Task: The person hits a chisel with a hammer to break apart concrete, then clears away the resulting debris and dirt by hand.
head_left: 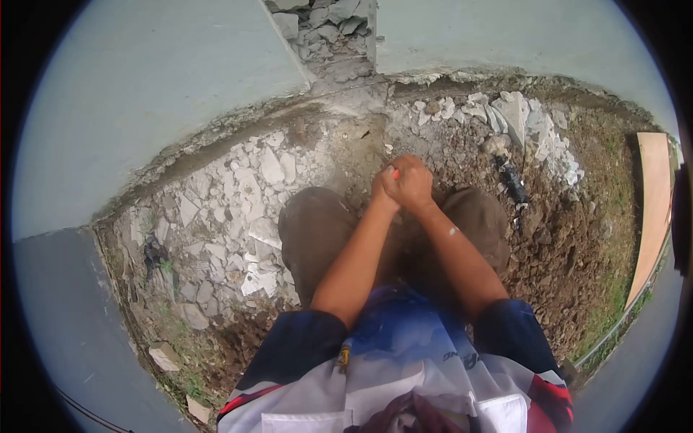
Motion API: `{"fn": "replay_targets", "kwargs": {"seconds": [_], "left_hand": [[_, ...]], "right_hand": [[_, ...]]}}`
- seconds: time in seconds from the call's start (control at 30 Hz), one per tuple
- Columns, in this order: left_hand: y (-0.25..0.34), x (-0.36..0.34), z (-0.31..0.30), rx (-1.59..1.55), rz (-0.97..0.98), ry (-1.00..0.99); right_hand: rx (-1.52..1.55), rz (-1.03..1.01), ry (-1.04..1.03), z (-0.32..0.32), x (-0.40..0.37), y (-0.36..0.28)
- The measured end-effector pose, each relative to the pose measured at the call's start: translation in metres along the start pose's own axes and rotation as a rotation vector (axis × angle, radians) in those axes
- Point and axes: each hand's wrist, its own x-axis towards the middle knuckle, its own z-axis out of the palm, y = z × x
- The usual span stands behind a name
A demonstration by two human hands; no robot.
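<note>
Both my hands are clasped together in front of my knees, closed around a tool with an orange handle [395, 174]. My left hand [381, 189] sits lower and to the left. Overlapping it from the right is my right hand [413, 180]. Only a small bit of the orange handle shows between the fingers. A thin dark shaft seems to point from it toward the dusty ground [361, 144] at the wall's foot; its tip and the tool's exact kind I cannot make out.
Ahead, a pale wall [462, 36] has a gap filled with broken rubble [328, 29]. White plaster chunks [245, 191] lie to the left, with more debris [534, 130] at right. A black wrapped object [512, 180] lies on the soil. A wooden board [650, 209] stands far right.
</note>
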Motion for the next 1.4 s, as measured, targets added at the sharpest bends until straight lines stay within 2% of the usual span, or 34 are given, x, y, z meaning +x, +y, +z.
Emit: {"fn": "replay_targets", "kwargs": {"seconds": [0.03, 0.07, 0.1, 0.17, 0.2, 0.23, 0.3, 0.33, 0.37, 0.43, 0.47, 0.53, 0.57, 0.63, 0.67, 0.7, 0.73, 0.77, 0.8, 0.83, 0.87, 0.93, 1.07, 1.17, 1.27, 1.3, 1.33, 1.37, 1.4], "left_hand": [[0.003, 0.014, -0.034, 0.071, 0.040, 0.017], [-0.005, 0.008, -0.040, 0.403, 0.168, 0.121], [-0.013, -0.005, -0.045, 0.740, 0.300, 0.218], [-0.013, -0.013, -0.031, 0.766, 0.318, 0.386], [-0.013, -0.031, -0.006, 0.450, 0.188, 0.470], [-0.010, -0.049, 0.021, 0.129, 0.065, 0.546], [0.011, -0.067, 0.082, 0.368, -0.098, 0.592], [0.016, -0.078, 0.100, 0.487, -0.182, 0.624], [0.017, -0.087, 0.106, 0.853, -0.103, 0.629], [0.017, -0.091, 0.097, 1.856, 0.514, 0.425], [0.016, -0.089, 0.092, 2.314, 0.870, 0.247], [0.032, -0.084, 0.112, 2.182, 0.609, 0.088], [0.041, -0.079, 0.121, 2.104, 0.483, 0.017], [0.055, -0.073, 0.122, 1.922, 0.506, 0.050], [0.065, -0.072, 0.119, 1.837, 0.505, 0.068], [0.083, -0.059, 0.101, 1.899, 0.686, 0.005], [0.102, -0.047, 0.083, 1.951, 0.866, -0.062], [0.118, -0.046, 0.088, 1.977, 0.817, -0.003], [0.133, -0.044, 0.095, 1.999, 0.772, 0.053], [0.147, -0.040, 0.093, 1.953, 0.700, 0.125], [0.157, -0.037, 0.088, 1.904, 0.627, 0.198], [0.172, -0.033, 0.070, 1.885, 0.700, 0.188], [0.182, -0.027, 0.046, 1.875, 0.804, 0.220], [0.185, -0.026, 0.042, 1.808, 0.852, 0.241], [0.192, -0.023, 0.029, 1.767, 0.815, 0.326], [0.193, -0.025, 0.035, 1.777, 0.775, 0.275], [0.191, -0.027, 0.043, 1.796, 0.825, 0.283], [0.186, -0.029, 0.051, 1.817, 0.869, 0.292], [0.180, -0.032, 0.054, 1.843, 0.906, 0.302]], "right_hand": [[0.040, 0.027, -0.035, 0.014, -0.001, 0.010], [0.080, 0.047, -0.067, 0.024, -0.001, 0.019], [0.158, -0.025, -0.170, 0.025, -0.005, 0.025], [0.147, 0.017, -0.248, 0.011, -0.007, 0.020], [0.145, 0.050, -0.309, 0.003, -0.016, 0.015], [0.162, 0.189, -0.263, -0.002, -0.022, 0.010], [0.191, 0.432, -0.153, -0.012, -0.013, 0.002], [0.209, 0.482, -0.157, -0.017, -0.009, 0.002], [0.229, 0.533, -0.153, -0.022, -0.002, 0.005], [0.233, 0.598, -0.128, -0.042, 0.010, -0.008], [0.220, 0.568, -0.133, -0.045, 0.013, -0.013], [0.188, 0.519, -0.148, -0.049, 0.012, -0.021], [0.328, 0.452, -0.124, -0.057, 0.011, -0.021], [0.609, 0.306, -0.075, -0.079, 0.011, -0.015], [0.586, 0.297, -0.040, -0.097, 0.012, 0.002], [0.416, 0.255, 0.095, -0.117, 0.012, 0.023], [0.226, 0.296, 0.185, -0.134, 0.008, 0.054], [-0.121, 0.307, 0.252, -0.144, 0.001, 0.095], [-0.397, 0.446, 0.138, -0.163, -0.006, 0.109], [-0.575, 0.455, 0.130, -0.164, -0.022, 0.142], [-0.592, 0.475, 0.065, -0.168, -0.032, 0.156], [-0.619, 0.500, -0.074, -0.172, -0.049, 0.174], [-0.555, 0.421, -0.075, -0.168, -0.045, 0.212], [-0.408, 0.513, -0.172, -0.176, -0.027, 0.207], [-0.200, 0.466, -0.079, -0.179, -0.012, 0.195], [0.141, 0.591, -0.054, -0.192, -0.011, 0.154], [0.246, 0.484, 0.137, -0.178, -0.022, 0.165], [0.254, 0.349, 0.160, -0.192, -0.018, 0.094], [0.362, 0.399, 0.056, -0.200, -0.015, 0.052]]}}
